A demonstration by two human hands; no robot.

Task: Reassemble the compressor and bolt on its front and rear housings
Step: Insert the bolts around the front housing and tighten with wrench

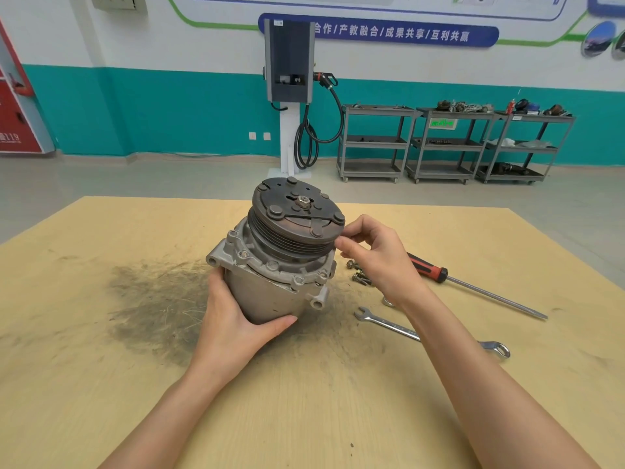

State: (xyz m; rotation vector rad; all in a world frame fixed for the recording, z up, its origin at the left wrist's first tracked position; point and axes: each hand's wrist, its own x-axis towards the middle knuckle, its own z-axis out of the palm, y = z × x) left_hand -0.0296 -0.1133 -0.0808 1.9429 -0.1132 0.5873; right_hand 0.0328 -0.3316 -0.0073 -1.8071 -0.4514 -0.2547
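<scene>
Grey metal compressor (270, 265) sits tilted at centre frame on a wooden table (101, 333). Left hand (233, 319) cups its body to steady it; right hand (375, 255), fingers curled, pinches at the pulley rim (304, 245). Loose bolts (358, 274) wait just right.

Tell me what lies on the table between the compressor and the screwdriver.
In the head view, a small cluster of loose bolts lies between the compressor and the screwdriver. The right hand hovers over that stretch, partly hiding them.
</scene>
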